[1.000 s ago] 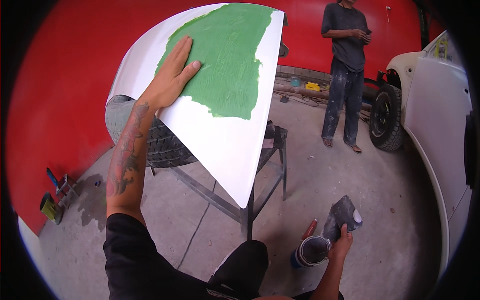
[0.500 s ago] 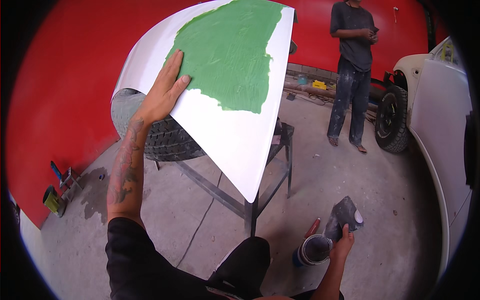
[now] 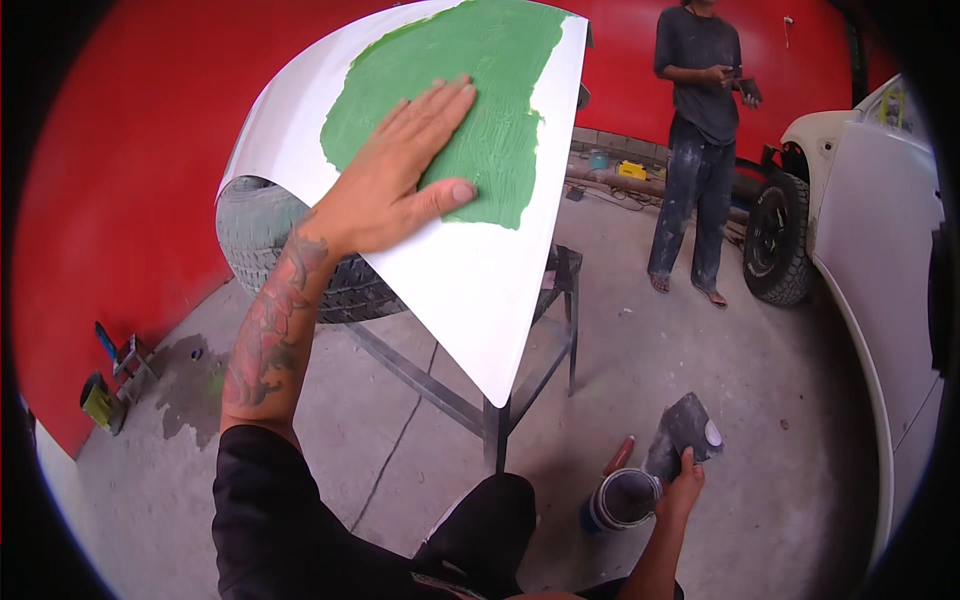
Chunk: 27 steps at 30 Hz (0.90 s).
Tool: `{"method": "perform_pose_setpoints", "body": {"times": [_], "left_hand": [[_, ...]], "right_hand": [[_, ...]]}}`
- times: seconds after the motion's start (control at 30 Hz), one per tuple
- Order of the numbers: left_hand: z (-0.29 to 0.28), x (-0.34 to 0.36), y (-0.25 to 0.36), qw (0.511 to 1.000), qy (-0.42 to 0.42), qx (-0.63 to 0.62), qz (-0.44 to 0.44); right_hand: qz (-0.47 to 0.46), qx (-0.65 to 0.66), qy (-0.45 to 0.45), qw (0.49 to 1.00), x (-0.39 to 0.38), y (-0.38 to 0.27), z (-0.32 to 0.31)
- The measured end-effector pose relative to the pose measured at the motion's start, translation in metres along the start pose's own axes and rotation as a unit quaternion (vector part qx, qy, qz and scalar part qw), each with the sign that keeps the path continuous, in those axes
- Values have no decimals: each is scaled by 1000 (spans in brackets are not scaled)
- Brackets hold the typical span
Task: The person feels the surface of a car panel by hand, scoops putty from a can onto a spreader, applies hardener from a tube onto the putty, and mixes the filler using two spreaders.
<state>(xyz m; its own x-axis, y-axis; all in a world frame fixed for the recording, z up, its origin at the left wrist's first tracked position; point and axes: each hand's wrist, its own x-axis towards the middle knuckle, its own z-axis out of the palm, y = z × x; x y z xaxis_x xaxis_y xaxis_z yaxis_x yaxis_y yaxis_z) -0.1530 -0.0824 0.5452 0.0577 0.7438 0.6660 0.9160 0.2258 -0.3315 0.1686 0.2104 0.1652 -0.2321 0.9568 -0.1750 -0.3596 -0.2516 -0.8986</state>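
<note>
Lying flat, the bare left hand [image 3: 405, 185] is open — gripping nothing, thumb out — across the streaky, ridged green patch [image 3: 505, 130] on the smooth, curved white panel [image 3: 450, 300]; its tapered tip points this way, above the dark metal stand [image 3: 495, 440] and treaded black rubber tyre [image 3: 360, 290]. Down low, the right hand [image 3: 684, 488] is closed on the smudged, dark-grey flat plate [image 3: 678, 432] — whitish dab [image 3: 713, 432] on it — beside the round, open-topped can [image 3: 592, 514]

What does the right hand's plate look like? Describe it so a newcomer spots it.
Start at the white panel with its green patch, then go down-right to the open can. Just above the can, the right hand holds a dark, flat plate. Unlike the can and red object nearby, it carries a white blob.
</note>
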Motion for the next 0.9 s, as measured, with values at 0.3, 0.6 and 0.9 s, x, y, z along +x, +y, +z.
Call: {"method": "perform_pose_setpoints", "body": {"times": [0.3, 0.6, 0.9], "left_hand": [[16, 11, -64, 984, 56, 15, -170], [7, 68, -12, 999, 51, -12, -11], [20, 67, -14, 992, 71, 51, -87]], "right_hand": [[-8, 31, -17, 999, 5, 6, 1], [-14, 13, -5, 1000, -1, 2, 5], [3, 28, -19, 999, 9, 8, -4]]}}
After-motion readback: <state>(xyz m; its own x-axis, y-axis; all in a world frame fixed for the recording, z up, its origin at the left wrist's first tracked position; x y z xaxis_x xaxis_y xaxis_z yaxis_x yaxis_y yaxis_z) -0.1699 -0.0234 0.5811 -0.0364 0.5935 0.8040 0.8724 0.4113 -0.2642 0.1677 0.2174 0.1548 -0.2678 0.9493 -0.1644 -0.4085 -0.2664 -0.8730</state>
